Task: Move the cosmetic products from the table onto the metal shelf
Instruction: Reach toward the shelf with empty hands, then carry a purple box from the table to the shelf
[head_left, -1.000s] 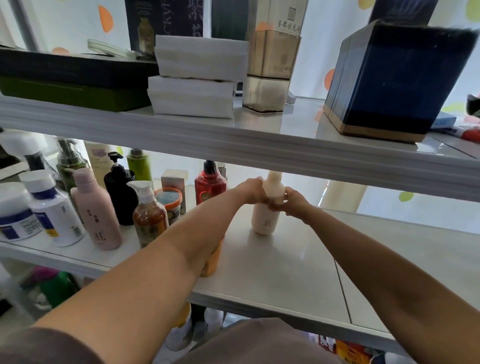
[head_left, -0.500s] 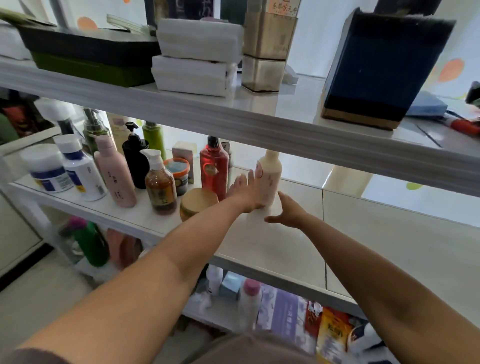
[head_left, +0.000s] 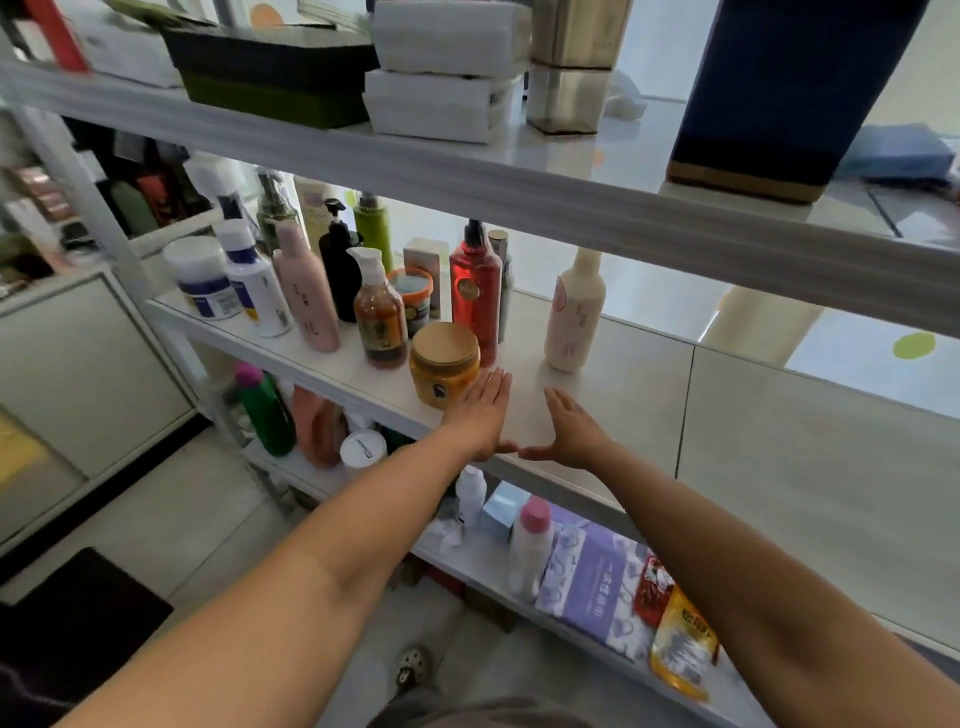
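— So, where is the cream bottle (head_left: 574, 312)?
— Upright on the middle shelf (head_left: 649, 395), at one o'clock from both hands, apart from them.
— And the hands?
— The left hand (head_left: 480, 415) and right hand (head_left: 571, 431) are spread flat, fingers straight, thumbs nearly meeting. A jar (head_left: 445, 364) sits at eleven o'clock, beside the left fingers.

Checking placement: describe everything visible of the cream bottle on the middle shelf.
The cream bottle is tall, smooth and plastic-looking, with a narrower matching cap, a pink mark at its shoulder and small print below. It stands upright on the middle shelf, apart from the red bottle, touched by neither the left hand nor the right hand.
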